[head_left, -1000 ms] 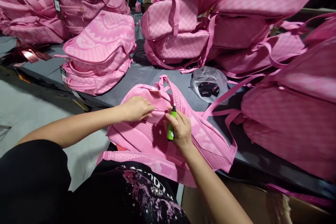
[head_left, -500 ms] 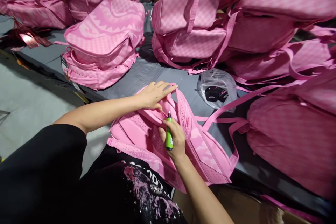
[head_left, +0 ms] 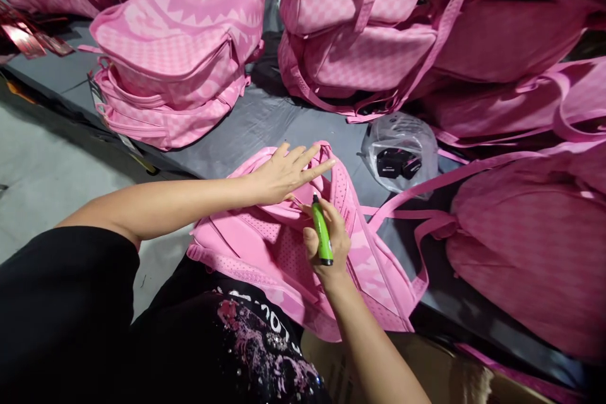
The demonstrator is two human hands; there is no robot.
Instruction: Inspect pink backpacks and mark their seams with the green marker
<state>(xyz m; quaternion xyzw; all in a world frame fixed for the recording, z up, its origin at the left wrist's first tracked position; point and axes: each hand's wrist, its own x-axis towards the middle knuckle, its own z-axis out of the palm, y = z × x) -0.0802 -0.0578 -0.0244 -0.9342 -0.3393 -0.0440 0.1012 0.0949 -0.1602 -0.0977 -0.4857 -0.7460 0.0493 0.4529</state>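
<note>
Right hand point(head_left: 331, 245) holds lighter point(head_left: 322, 235); clear bag point(head_left: 402, 131) holds black parts point(head_left: 396, 164).

The near pink backpack point(head_left: 265, 246) is smooth, matt cloth, its padded back panel punched with small holes. The green tool point(head_left: 322, 235) gripped in the right hand point(head_left: 334, 249) is glossy plastic. A clear, crinkled plastic bag point(head_left: 402, 131) shines on the matt grey table point(head_left: 265, 126). The stacked backpacks point(head_left: 180, 44) show checked, woven-looking cloth.
</note>
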